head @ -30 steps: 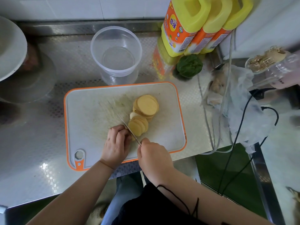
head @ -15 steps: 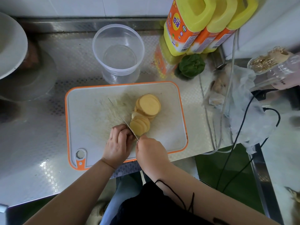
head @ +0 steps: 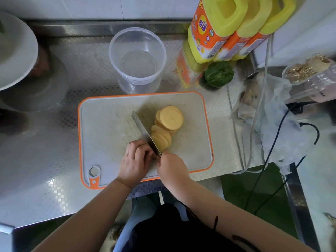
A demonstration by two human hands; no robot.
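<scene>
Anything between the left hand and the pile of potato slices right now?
Yes. The knife, gripped by the right hand, lies with its blade diagonally across the cutting board, between the left hand and the potato slices, close against the left hand's curled fingers.

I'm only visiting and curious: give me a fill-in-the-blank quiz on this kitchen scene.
The right hand grips a ____.
The potato slices lie on a cutting board with an ____ rim.
The pepper beside the yellow bottles is ____.
Missing words: knife; orange; green.
</scene>
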